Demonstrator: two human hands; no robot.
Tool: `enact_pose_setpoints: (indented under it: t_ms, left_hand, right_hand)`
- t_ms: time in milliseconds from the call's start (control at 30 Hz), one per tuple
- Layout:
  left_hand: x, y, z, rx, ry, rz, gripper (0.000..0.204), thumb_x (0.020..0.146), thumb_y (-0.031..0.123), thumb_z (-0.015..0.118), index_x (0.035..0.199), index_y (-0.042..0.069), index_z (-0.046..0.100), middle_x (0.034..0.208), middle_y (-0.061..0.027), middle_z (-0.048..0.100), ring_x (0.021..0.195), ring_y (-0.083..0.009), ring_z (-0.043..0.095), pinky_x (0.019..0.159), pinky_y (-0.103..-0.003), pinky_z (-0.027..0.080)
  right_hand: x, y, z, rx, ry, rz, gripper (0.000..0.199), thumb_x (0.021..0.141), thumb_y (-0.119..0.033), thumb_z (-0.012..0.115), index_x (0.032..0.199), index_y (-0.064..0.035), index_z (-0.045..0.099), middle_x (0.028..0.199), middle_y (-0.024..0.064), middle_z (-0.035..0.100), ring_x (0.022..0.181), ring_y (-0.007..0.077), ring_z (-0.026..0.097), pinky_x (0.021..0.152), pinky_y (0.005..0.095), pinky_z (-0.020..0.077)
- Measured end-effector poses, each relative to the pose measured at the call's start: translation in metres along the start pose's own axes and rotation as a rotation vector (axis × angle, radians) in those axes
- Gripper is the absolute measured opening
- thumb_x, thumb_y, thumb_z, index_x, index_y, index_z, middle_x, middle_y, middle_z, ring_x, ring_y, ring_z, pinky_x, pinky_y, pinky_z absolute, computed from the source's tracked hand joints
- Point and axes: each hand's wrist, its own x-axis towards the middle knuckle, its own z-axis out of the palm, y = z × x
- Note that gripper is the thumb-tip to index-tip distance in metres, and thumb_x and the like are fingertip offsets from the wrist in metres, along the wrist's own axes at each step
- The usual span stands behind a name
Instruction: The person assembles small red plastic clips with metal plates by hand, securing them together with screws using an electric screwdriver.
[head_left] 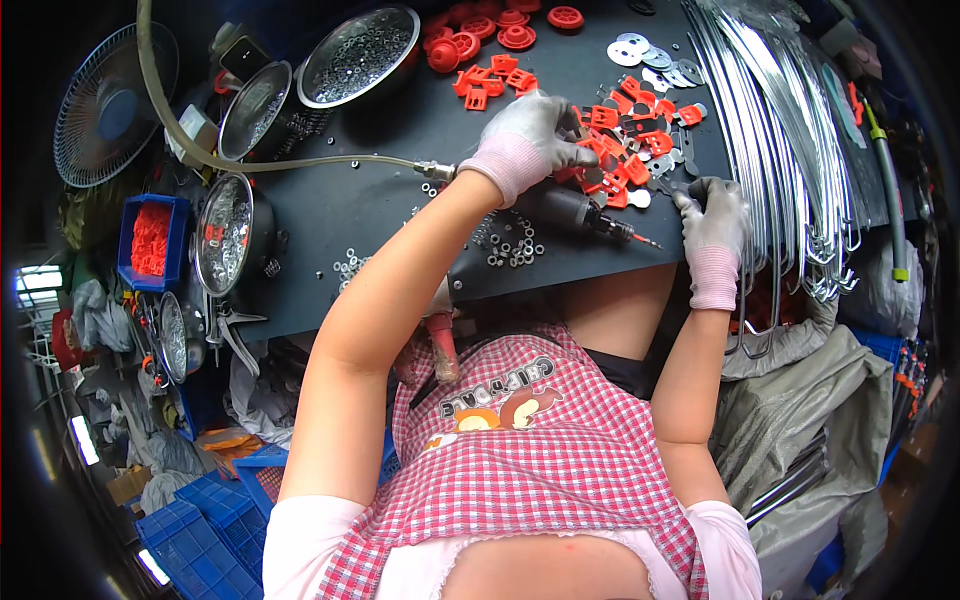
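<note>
My left hand, in a pale glove with a pink cuff, is at the left edge of a pile of red plastic clips. Its fingers are curled toward the thumb, and whatever they grip is hidden. My right hand, gloved alike, pinches a small thin metal piece at the pile's lower right; its shape is hard to make out. Flat metal pieces are mixed in among the clips. Below my left hand a dark air screwdriver lies on the black table, its bit pointing right.
Long bent metal rods lie in a bundle at the right. Metal bowls of small hardware line the left, near a blue bin of red parts. A hose crosses the table. Loose nuts lie near the front edge.
</note>
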Motion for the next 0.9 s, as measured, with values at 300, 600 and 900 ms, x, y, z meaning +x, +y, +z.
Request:
enact_pose_setpoints:
  t_ms: [300,600,900]
  left_hand:
    - [0.025,-0.108,-0.063,0.281,0.326,-0.184,0.027,0.082,0.007,0.065,0.107,0.000,0.058,0.104,-0.0176,0.066,0.099,-0.0315,0.063,0.085,-0.036,0.049]
    - [-0.036,0.025,-0.039,-1.485,-0.086,-0.056,0.020,0.093,0.012,0.057,0.109,0.000,0.058,0.095,-0.0090,0.066,0.081,-0.0166,0.065,0.069,-0.026,0.051]
    - [-0.054,0.032,-0.022,-1.702,-0.154,-0.051,0.023,0.093,0.010,0.057,0.110,-0.005,0.055,0.095,-0.0115,0.066,0.079,-0.0173,0.066,0.066,-0.027,0.055]
  right_hand:
    - [-0.007,0.001,-0.002,0.908,-0.087,0.081,0.020,0.089,-0.018,0.065,0.089,-0.0041,0.051,0.068,0.0043,0.061,0.055,0.0156,0.058,0.052,0.0253,0.0446]
    - [-0.033,-0.068,-0.045,1.775,0.072,-0.182,0.011,0.089,-0.005,0.062,0.096,0.0025,0.060,0.074,0.0028,0.062,0.060,0.0051,0.056,0.057,0.0186,0.0448]
    - [-0.043,-0.089,-0.056,1.554,0.195,-0.228,0.006,0.088,-0.003,0.063,0.092,0.0003,0.063,0.066,-0.0024,0.059,0.054,-0.0015,0.050,0.043,0.0152,0.0359]
